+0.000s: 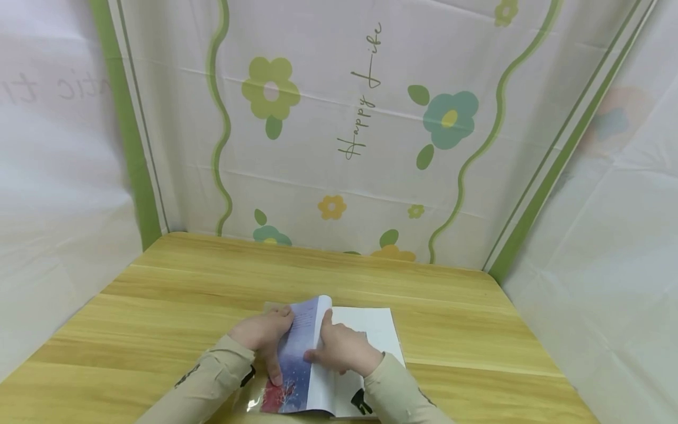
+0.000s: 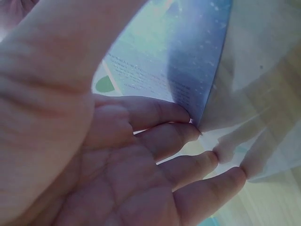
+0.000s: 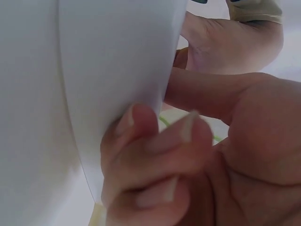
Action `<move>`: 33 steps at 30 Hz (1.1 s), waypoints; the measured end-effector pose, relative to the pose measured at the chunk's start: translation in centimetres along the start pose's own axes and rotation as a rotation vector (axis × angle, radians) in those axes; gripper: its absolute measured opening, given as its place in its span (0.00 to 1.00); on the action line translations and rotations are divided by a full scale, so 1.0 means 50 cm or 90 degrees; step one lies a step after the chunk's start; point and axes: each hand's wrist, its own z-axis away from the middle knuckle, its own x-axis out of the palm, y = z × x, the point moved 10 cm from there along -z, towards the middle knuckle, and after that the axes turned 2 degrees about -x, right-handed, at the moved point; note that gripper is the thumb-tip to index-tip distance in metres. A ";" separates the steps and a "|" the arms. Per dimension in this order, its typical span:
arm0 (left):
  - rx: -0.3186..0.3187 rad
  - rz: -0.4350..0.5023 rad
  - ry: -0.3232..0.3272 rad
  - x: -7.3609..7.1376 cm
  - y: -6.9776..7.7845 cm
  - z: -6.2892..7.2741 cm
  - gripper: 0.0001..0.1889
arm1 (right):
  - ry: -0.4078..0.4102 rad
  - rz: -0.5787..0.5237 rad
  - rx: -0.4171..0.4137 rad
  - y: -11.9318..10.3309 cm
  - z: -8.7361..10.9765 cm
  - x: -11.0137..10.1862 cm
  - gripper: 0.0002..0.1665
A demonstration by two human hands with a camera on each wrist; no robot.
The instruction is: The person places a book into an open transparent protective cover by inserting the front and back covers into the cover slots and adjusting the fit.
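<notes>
- Book (image 1: 298, 347), open on table (image 1: 450, 341) at six o'clock; pages likely light, bendy, smooth, easily creased; best taken by loose edge
- Left hand (image 1: 266, 331): fingers spread, nearly straight, touching book's nine o'clock side
- Right hand (image 1: 344, 347): curled, pinching raised page (image 1: 321, 386) near centre

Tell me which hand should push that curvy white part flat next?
Probably the right hand: it touches the curved white part near the middle of the open book. The left hand is farther off, at the outer edge of the blue page.
</notes>
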 end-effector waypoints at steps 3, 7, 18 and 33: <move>0.005 0.001 0.003 -0.002 0.001 -0.001 0.69 | -0.008 -0.032 -0.006 0.003 0.001 0.000 0.61; 0.002 0.006 0.001 -0.001 -0.004 0.000 0.69 | -0.020 -0.064 -0.006 0.008 -0.001 0.004 0.62; -0.007 0.007 -0.011 -0.001 0.000 0.002 0.69 | -0.017 -0.052 -0.011 0.009 -0.002 0.005 0.62; 0.004 -0.014 -0.008 0.000 0.003 0.001 0.69 | -0.013 -0.048 -0.006 0.008 0.000 0.009 0.63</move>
